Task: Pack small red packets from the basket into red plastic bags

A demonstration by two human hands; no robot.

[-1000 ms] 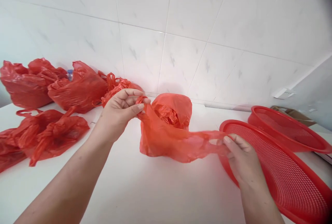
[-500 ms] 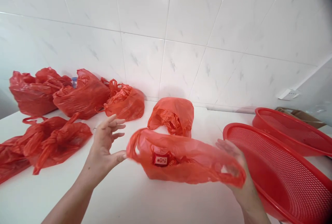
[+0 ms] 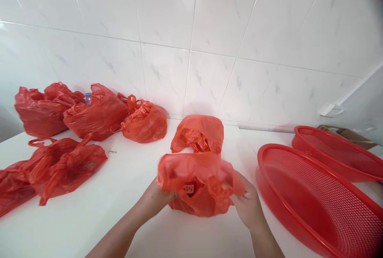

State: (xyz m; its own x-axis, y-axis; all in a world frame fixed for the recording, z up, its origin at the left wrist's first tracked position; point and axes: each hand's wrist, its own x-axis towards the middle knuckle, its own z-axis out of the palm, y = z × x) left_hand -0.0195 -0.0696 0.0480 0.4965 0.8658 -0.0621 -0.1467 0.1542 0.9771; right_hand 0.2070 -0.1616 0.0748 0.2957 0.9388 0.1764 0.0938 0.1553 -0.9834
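A red plastic bag (image 3: 200,206) stands mouth up in front of me, its rim and handle loops bunched and partly blurred. Inside its opening sits a small red packet with a pale label (image 3: 188,189) bearing red characters too small to read. My left hand (image 3: 160,197) grips the bag's left side, thumb at the front edge and fingers hidden behind the plastic. On the right side, my right hand (image 3: 247,202) is closed around the plastic near the handle. Just behind it lies another crumpled red plastic bag (image 3: 206,126).
Several filled red bags (image 3: 97,114) line the wall at the left, a blue-capped bottle (image 3: 87,97) among them. Knotted red bags (image 3: 67,162) lie at the front left. To the right stand two red mesh baskets (image 3: 299,198) on the white table (image 3: 125,186).
My left hand has gone from spread fingers beside the bag to gripping its left side. Both hands have come closer together, and the stretched bag mouth has narrowed and bunched up.
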